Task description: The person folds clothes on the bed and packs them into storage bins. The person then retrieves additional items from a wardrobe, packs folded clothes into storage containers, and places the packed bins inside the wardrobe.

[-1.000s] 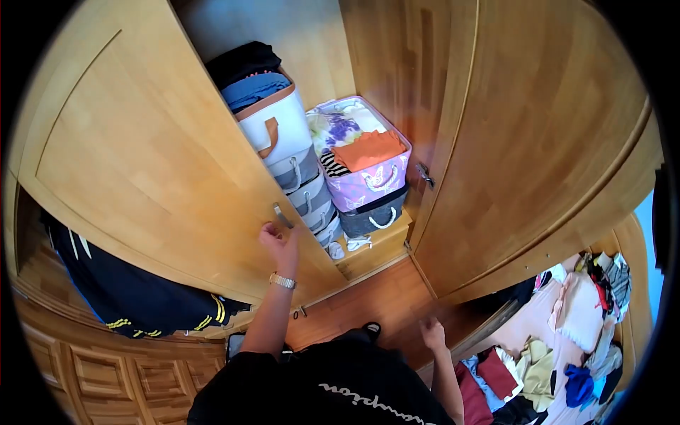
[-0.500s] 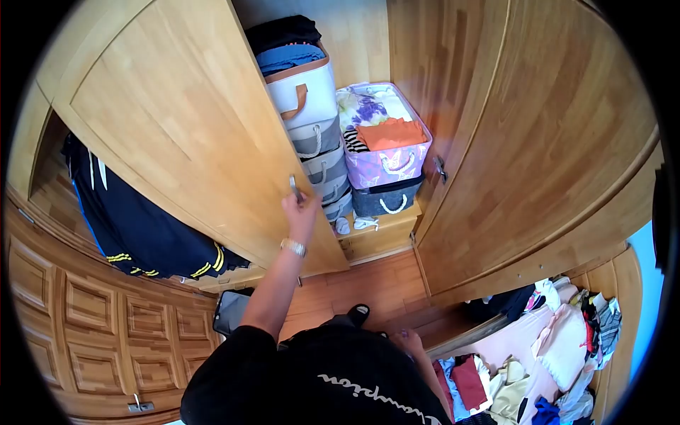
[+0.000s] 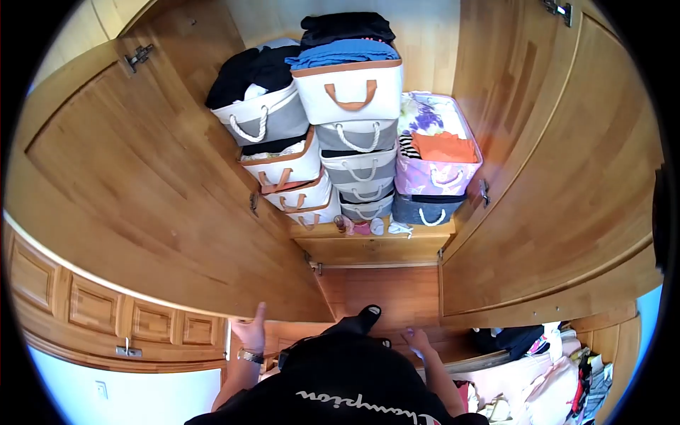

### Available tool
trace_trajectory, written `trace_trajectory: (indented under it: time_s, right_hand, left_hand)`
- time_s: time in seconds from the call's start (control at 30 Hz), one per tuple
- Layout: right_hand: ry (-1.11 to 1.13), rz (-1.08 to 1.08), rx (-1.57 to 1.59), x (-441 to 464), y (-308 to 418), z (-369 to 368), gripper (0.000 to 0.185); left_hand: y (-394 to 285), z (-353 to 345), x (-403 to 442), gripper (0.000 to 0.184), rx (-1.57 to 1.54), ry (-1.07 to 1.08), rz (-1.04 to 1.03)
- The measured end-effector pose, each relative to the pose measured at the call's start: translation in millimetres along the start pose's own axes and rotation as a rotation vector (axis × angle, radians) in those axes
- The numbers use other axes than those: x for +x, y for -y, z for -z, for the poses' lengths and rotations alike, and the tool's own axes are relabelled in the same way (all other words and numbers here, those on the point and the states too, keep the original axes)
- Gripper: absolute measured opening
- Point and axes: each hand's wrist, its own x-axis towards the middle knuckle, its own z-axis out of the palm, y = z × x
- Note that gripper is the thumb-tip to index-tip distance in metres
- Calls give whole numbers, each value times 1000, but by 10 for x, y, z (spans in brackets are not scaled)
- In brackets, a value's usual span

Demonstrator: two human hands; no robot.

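Note:
My left hand [image 3: 248,333] is at the lower edge of the left wardrobe door [image 3: 142,191], its thumb stretched upward. Its fingers are partly hidden, and I cannot tell whether they touch the door. My right hand [image 3: 416,341] hangs beside my body, loosely open and holding nothing. Ahead, both doors stand apart. Inside the wardrobe are stacked fabric baskets: a white one with tan handles [image 3: 347,97] holding blue and black clothes, a grey and white one [image 3: 273,120], and a pink patterned one [image 3: 432,177] with orange cloth on top.
The right wardrobe door [image 3: 552,184] stands at the right. Small items, including white shoes [image 3: 399,229], lie on the ledge below the baskets. Clothes [image 3: 552,382] are piled on a bed at lower right. A panelled wooden door [image 3: 92,304] is at the left.
The left wardrobe door has swung wide to the left, bringing the left-hand basket stacks into view. My left hand has left the handle and moved down toward me.

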Motion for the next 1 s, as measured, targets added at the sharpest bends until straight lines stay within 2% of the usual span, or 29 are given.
trace_trajectory:
  time_s: [0.07, 0.13, 0.23, 0.3, 0.33, 0.4, 0.43, 0.5, 0.57, 0.6, 0.63, 0.67, 0.7, 0.77, 0.83, 0.87, 0.9, 0.93, 0.97, 1.0]
  right_hand:
    - [0, 28, 0, 78, -77, -22, 50]
    - [15, 27, -8, 101, -108, -72, 50]
    - [7, -14, -29, 101, -181, -172, 50]
    - [-64, 4, 107, 6, -253, -287, 49]
    - [-103, 10, 178, -43, -289, -355, 48]
    - [-131, -18, 76, -238, -302, -340, 44]
    - [-159, -62, 48, -400, -227, -304, 42]
    - [-333, -119, 168, -718, 7, -248, 38]
    - [-640, -298, 299, -1170, 102, -390, 36]
    - [-823, -411, 254, -1399, 236, -426, 36]
    - [-894, -569, 194, -1538, 153, -652, 38]
    - [-1146, -623, -28, -1800, 387, -587, 42]
    - [-1122, -833, -18, -2001, 396, -708, 51]
    - [-1304, -1019, -63, -2286, 501, -981, 76]
    - [-1299, -1188, 6, -2486, 544, -1200, 98]
    - [-1222, -1310, 82, -2541, 571, -1251, 105]
    - [-1171, -1388, 122, -2565, 547, -1297, 108]
    - [-1112, -1463, 176, -2594, 567, -1365, 111]
    - [-1062, -1501, 211, -2580, 497, -1471, 116]
    - [-1007, -1523, 256, -2558, 432, -1541, 119]
  left_hand:
    - [165, 284, 87, 47, -90, -154, -27]
    - [200, 542, 215, 46, -253, -216, 102]
    - [106, 765, 384, 45, -184, -286, 163]
    - [108, 888, 555, 38, -135, -293, 175]
    - [139, 857, 487, 36, -62, -404, 186]
    - [-16, 627, 266, 32, 92, -595, 200]
    - [1309, 1332, 286, 33, 346, -316, 515]
    - [1217, 855, 413, 26, 609, 223, 544]
    - [666, -164, 508, 19, 398, 594, 488]
    - [391, -677, 522, 17, 270, 769, 476]
    - [347, -1125, 617, 16, 214, 1018, 277]
    - [324, -1530, 673, 15, 128, 1251, 89]
    - [309, -1895, 628, 15, 187, 1379, 52]
    - [304, -2594, 544, 15, 314, 1557, -46]
    - [475, -3114, 65, 15, 173, 1843, -157]
    - [250, -3275, -245, 14, 324, 2072, -256]
    - [350, -3488, -512, 15, 321, 2243, -414]
    - [507, -3718, -723, 24, 372, 2393, -411]
    - [508, -3801, -1052, 32, 488, 2457, -461]
    - [635, -3852, -1387, 40, 359, 2514, -564]
